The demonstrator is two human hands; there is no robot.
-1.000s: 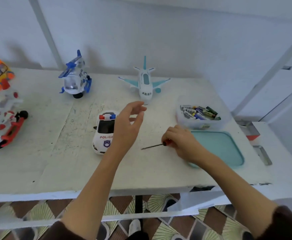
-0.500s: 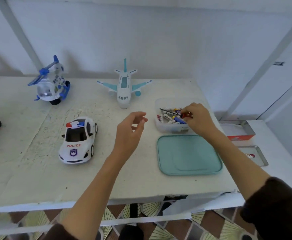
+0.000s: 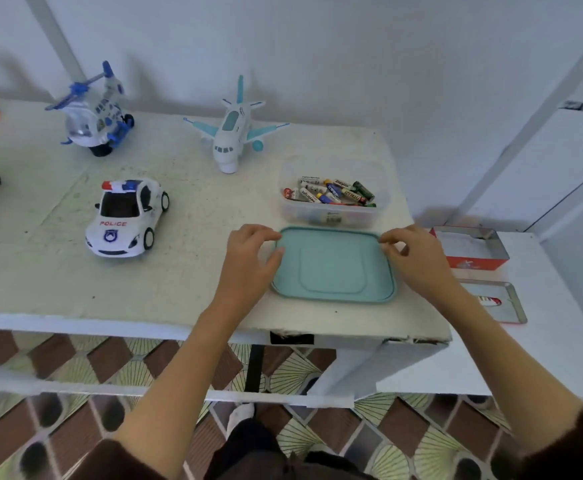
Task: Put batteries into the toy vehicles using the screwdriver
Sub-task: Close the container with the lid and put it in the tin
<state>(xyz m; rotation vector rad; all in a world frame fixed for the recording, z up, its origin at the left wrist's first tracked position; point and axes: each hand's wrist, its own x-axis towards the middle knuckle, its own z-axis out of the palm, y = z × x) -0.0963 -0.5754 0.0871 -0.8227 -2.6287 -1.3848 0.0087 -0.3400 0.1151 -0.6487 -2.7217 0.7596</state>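
upper left of frame: blue-and-white helicopter (image 3: 92, 116); below it, centre-left, police car (image 3: 127, 218) on the white table (image 3: 40, 271); upper centre, toy plane (image 3: 232, 128), all likely light, hard plastic, best held by the body, not rotor or wings. centre: left hand (image 3: 248, 261) and right hand (image 3: 414, 258), fingers curled, pinching opposite edges of the teal lid (image 3: 333, 268), thin and probably slightly flexible. right of centre above the lid: clear tub (image 3: 331, 216) of batteries (image 3: 331, 194), small, smooth, prone to roll; screwdriver not discernible.

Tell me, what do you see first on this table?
Two hands, the left hand and right hand, touch the teal lid at the table's front. Behind it sits a clear tub of batteries. Farther left stand a police car, helicopter and airplane.
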